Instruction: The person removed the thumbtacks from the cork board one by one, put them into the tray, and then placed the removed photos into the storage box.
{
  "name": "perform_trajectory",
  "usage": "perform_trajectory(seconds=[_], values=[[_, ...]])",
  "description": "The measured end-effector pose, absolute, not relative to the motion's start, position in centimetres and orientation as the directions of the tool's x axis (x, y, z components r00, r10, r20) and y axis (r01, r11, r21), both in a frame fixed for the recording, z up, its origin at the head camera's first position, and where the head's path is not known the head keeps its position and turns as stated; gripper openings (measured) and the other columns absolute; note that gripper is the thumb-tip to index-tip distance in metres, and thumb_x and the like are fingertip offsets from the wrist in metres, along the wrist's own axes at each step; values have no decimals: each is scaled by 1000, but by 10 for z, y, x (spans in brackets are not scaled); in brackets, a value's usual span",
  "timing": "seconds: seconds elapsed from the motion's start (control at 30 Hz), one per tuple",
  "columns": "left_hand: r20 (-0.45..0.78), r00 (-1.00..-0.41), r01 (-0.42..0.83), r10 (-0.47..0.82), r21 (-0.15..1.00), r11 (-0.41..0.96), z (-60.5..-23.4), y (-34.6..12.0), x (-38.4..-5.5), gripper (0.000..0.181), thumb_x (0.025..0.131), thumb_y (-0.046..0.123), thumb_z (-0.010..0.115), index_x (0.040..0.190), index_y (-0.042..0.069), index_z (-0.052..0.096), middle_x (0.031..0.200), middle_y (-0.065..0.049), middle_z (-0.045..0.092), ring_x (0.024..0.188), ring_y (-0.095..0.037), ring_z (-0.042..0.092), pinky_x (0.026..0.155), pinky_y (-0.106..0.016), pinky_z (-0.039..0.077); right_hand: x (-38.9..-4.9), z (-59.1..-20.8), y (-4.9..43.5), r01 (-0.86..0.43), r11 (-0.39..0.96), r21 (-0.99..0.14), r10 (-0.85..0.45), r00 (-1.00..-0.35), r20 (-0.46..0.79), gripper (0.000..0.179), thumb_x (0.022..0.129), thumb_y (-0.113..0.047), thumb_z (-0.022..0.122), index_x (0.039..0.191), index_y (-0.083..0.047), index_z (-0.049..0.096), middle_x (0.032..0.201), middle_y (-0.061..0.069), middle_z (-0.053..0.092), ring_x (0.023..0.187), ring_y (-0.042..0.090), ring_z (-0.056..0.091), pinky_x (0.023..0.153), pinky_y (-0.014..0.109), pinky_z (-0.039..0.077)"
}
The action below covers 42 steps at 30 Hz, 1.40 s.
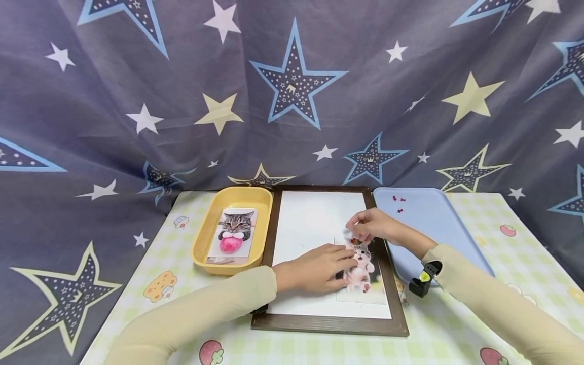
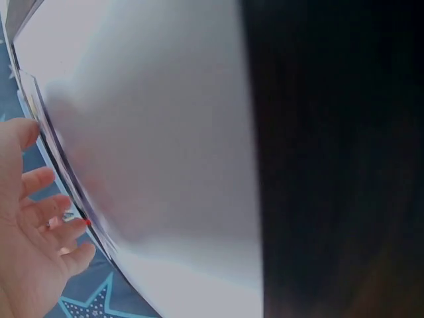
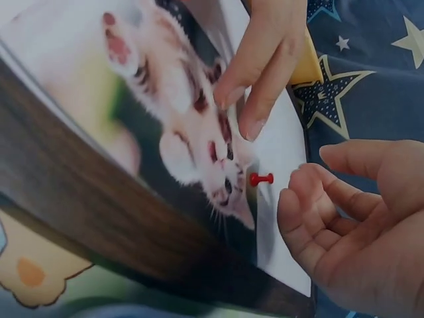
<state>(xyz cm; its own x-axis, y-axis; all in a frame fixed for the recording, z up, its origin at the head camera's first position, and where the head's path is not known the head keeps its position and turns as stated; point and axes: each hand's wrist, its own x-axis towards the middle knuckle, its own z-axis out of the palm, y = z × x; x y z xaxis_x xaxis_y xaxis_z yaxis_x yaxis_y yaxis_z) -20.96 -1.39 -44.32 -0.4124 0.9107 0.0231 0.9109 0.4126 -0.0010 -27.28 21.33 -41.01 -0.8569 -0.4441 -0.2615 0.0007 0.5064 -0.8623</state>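
Observation:
A kitten photo [image 1: 360,271] lies on the lower right of a brown-framed white board [image 1: 310,218]. My left hand [image 1: 319,268] rests across the photo's left side, fingers extended, their tips touching the print in the right wrist view. A red push pin [image 3: 262,179] stands at the photo's top edge, its head sticking out. Just beyond that pin is my right hand [image 3: 361,218], fingers loosely bent, thumb apart from them and nothing held. In the head view this right hand [image 1: 374,225] hovers over the photo's top edge, partly covering it.
Left of the board, a yellow tray [image 1: 201,248] holds a cat photo [image 1: 232,233] with a pink ball. A blue tray [image 1: 424,213] on the right carries 3 red push pins [image 1: 400,210]. Behind the checked tablecloth [image 1: 169,263] hangs a star-patterned curtain [image 1: 292,152].

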Motion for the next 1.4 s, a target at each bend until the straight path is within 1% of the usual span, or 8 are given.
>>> perform_trajectory(seconds=[0.2, 0.37, 0.5, 0.77, 0.9, 1.13, 1.2, 1.4], values=[[-34, -413, 910, 910, 6, 414, -442, -11, -207, 55, 106, 44, 49, 153, 16, 46, 161, -7, 42, 150, -25, 40, 125, -39, 32, -275, -420, 219, 39, 511, -859, -459, -833, -311, 29, 102, -13, 56, 117, 11, 64, 83, 7, 69, 70, 14, 65, 65, 28, 59], [-59, -412, 911, 909, 3, 413, -441, -9, -207, 55, 106, 44, 48, 154, 16, 45, 162, -7, 41, 151, -26, 38, 125, -37, 31, -277, -427, 223, 48, 501, -864, -464, -828, -315, 26, 100, -8, 54, 114, 11, 64, 84, 7, 69, 72, 15, 66, 67, 28, 60], [-85, -416, 908, 905, 4, 418, -442, -7, -207, 56, 107, 46, 47, 154, 16, 44, 163, -6, 40, 152, -25, 36, 126, -36, 30, -278, -430, 225, 47, 503, -863, -473, -821, -320, 27, 101, -11, 56, 113, 12, 65, 84, 7, 69, 72, 14, 65, 68, 27, 60], [-131, -415, 907, 900, 17, 421, -436, -2, -209, 57, 106, 48, 48, 153, 16, 46, 161, -7, 42, 151, -25, 38, 125, -35, 30, -282, -429, 227, 54, 503, -862, -507, -790, -345, 30, 103, -12, 54, 115, 14, 63, 85, 7, 66, 74, 14, 64, 71, 26, 59], [-155, -420, 902, 894, 31, 430, -431, 0, -210, 57, 104, 49, 51, 151, 17, 48, 160, -7, 43, 150, -25, 39, 125, -34, 30, -283, -427, 228, 43, 518, -854, -523, -774, -356, 28, 103, -13, 55, 113, 12, 64, 88, 7, 66, 77, 15, 64, 74, 27, 59], [-174, -430, 896, 886, 39, 443, -427, 2, -211, 57, 102, 51, 54, 149, 18, 51, 159, -7, 45, 149, -26, 41, 124, -34, 33, -286, -427, 229, 24, 525, -850, -556, -747, -364, 21, 97, -4, 58, 111, 10, 64, 89, 5, 66, 80, 14, 63, 76, 26, 58], [-169, -429, 897, 887, 40, 441, -427, 2, -212, 57, 102, 51, 55, 148, 18, 52, 159, -7, 45, 148, -26, 42, 124, -34, 34, -287, -427, 229, 23, 524, -851, -565, -738, -368, 23, 93, 0, 59, 112, 11, 62, 89, 5, 66, 81, 14, 63, 77, 26, 58], [-159, -419, 902, 894, 40, 430, -426, 3, -211, 55, 102, 51, 55, 146, 17, 54, 158, -8, 46, 147, -27, 43, 123, -34, 34, -288, -428, 230, 40, 532, -846, -565, -727, -390, 28, 89, 3, 65, 115, 11, 62, 84, 1, 68, 79, 13, 63, 76, 26, 58]])
